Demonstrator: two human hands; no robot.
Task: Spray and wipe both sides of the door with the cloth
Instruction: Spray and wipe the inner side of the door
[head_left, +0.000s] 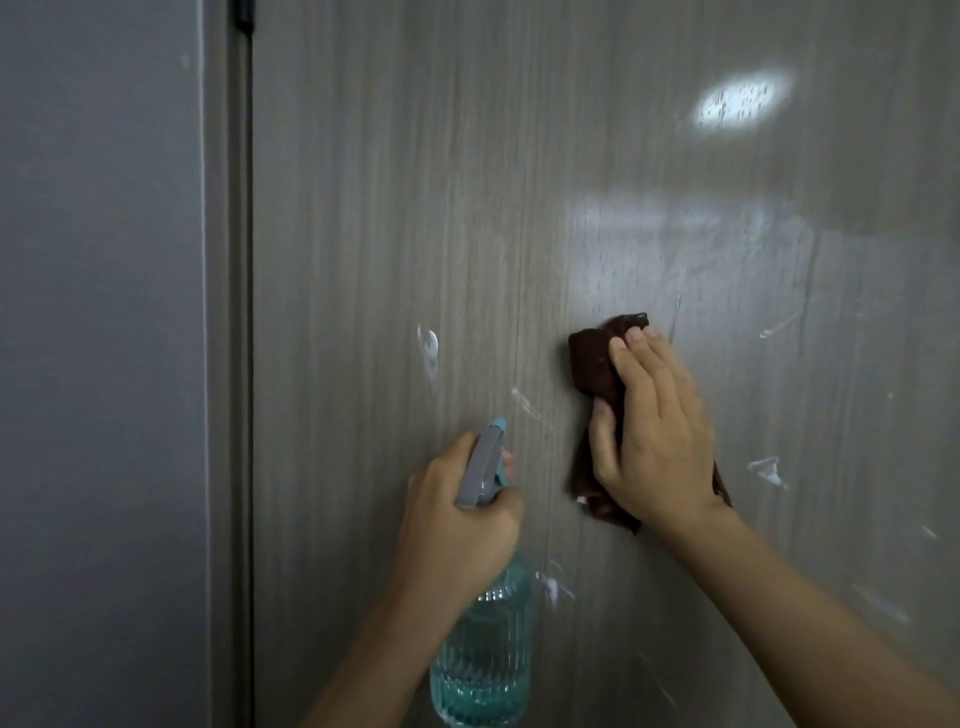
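Wiping step on this face of the door (415, 208), judged from the wet sheen and white streaks left across the panel. Right hand (660, 431) presses the dark brown cloth (592, 364) flat against the door, fingers mostly straight on top, thumb hooked round the cloth's left edge. Cloth sits mid-panel, nearer the door's right part than its hinge edge, bunched into a tall strip, long axis roughly vertical with a slight lean, top end just past the fingertips, bottom end poking out below the wrist.

Left hand (457, 519) clamped round the neck of the spray bottle (483, 649), fingers wrapped, 1 fingertip showing by the trigger; cannot tell if it's squeezing. Bottle held close in front of the door's lower part, left of the cloth and just apart from it. Long axis near upright, base down toward the bottom of the view, nozzle tip up and aimed at the door. Blue liquid fills only the lower part.

Streaks remain left of the cloth, below the bottle hand and toward the right edge, so next move likely needs the cloth swept over those patches with steady pressure. Other side of the door not in view; probably not even half done. Door frame (228, 364) and grey wall (104, 364) sit at the hinge edge
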